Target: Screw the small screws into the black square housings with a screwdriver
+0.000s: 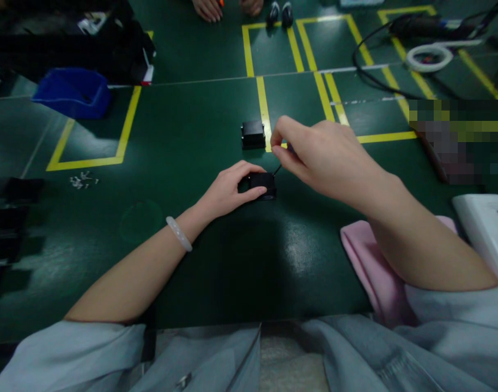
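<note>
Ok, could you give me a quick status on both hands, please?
Left hand grips small black box. Right hand pinches its thin wire. Second black box sits just behind, apart.

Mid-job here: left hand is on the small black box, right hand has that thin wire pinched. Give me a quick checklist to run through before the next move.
1. Left hand steadies the small black box on the green mat: ok.
2. Right hand pinches the thin wire between its fingers: ok.
3. Wire attached to the box: cannot tell, the joint is too small and dark.
4. Second black box lies apart, behind the held one: ok.
5. Small loose parts lie far left, away from both hands: ok.
6. Another person's hands stay at the far edge: ok.
</note>
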A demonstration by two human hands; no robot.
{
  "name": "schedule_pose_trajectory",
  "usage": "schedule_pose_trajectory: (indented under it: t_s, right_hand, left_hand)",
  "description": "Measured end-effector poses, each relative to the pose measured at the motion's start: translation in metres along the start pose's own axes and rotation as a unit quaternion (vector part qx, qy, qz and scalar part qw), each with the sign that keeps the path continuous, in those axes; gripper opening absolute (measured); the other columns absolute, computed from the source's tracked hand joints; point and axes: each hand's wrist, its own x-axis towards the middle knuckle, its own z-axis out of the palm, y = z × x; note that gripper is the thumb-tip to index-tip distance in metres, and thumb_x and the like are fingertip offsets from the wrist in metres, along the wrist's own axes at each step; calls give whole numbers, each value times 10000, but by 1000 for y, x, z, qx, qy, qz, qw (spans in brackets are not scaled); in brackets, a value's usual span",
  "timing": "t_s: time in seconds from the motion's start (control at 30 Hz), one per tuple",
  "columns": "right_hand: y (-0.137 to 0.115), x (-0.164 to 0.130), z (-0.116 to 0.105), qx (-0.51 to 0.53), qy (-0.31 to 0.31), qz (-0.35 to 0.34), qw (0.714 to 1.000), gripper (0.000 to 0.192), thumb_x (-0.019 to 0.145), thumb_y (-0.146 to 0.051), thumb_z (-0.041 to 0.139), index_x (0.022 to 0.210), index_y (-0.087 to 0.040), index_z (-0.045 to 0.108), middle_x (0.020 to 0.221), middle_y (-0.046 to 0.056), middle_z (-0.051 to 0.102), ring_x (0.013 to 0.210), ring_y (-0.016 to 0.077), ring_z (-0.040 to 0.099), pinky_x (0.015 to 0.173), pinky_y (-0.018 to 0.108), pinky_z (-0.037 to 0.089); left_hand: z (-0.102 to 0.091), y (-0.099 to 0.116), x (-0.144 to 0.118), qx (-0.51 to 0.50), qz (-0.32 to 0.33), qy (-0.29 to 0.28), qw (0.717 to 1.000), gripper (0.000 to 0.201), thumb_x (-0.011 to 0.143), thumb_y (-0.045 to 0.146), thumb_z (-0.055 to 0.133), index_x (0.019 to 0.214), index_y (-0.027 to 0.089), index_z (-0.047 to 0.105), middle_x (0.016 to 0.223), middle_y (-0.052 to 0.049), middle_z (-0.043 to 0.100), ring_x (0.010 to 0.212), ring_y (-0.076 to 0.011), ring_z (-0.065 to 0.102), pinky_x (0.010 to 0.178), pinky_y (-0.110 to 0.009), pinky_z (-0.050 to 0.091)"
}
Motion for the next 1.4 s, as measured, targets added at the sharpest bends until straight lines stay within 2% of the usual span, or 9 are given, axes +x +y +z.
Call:
schedule_pose_trajectory:
  t_s: [0.17, 0.37, 0.57, 0.77, 0.97, 1.13, 1.4]
  right_hand:
    - [1, -2, -2, 44, 9, -31, 999, 338, 943, -278, 276, 1219, -182, 444, 855, 40, 633, 699, 191, 595, 567, 292, 297]
    - [2, 0, 0, 4, 0, -2, 1000, 389, 964, -393, 262, 1188, -188, 505, 835, 66, 649, 728, 218, 613, 583, 292, 293]
    - [3, -2, 0, 43, 13, -36, 998, 336, 931, -274, 302, 1226, -191, 437, 819, 35, 622, 671, 181, 582, 546, 282, 270]
    - [1, 0, 0, 9, 1, -8, 1000, 372, 963, -379, 260, 1168, -195, 511, 837, 64, 645, 724, 216, 618, 573, 290, 281]
    - [2, -1, 1, 42, 16, -29, 999, 327, 921, -274, 316, 1209, -200, 452, 833, 39, 640, 684, 194, 597, 558, 289, 274]
    - [1, 0, 0, 19, 1, -12, 1000, 373, 958, -399, 275, 1182, -202, 499, 839, 58, 655, 738, 210, 612, 586, 287, 293]
    - [3, -2, 0, 41, 10, -28, 999, 330, 937, -306, 304, 1221, -206, 438, 842, 40, 637, 685, 180, 586, 555, 277, 273]
  left_hand:
    - [-1, 0, 0, -1, -2, -3, 1000, 365, 894, 435, 564, 1146, 172, 586, 1078, -50, 615, 962, -186, 584, 835, -283, 448]
    - [0, -1, 0, 0, -1, 2, 1000, 367, 893, 434, 566, 1157, 179, 583, 1082, -48, 615, 985, -191, 583, 845, -290, 446]
    - [0, 0, 0, 0, -5, -1, 1000, 362, 896, 436, 558, 1150, 179, 581, 1079, -49, 615, 968, -189, 585, 830, -288, 449]
    - [0, 0, 0, 1, 2, 2, 1000, 375, 894, 440, 561, 1157, 173, 584, 1074, -49, 614, 973, -188, 583, 839, -289, 445]
    - [0, 1, 0, -1, 3, 0, 1000, 349, 897, 419, 571, 1142, 171, 588, 1061, -44, 612, 948, -177, 581, 821, -275, 442]
    - [0, -1, 0, -1, 9, 4, 1000, 365, 898, 425, 575, 1157, 168, 583, 1071, -45, 612, 970, -181, 580, 832, -277, 440]
    - [0, 1, 0, -5, 0, -1, 1000, 359, 904, 437, 556, 1147, 175, 584, 1079, -51, 615, 961, -185, 583, 828, -286, 449]
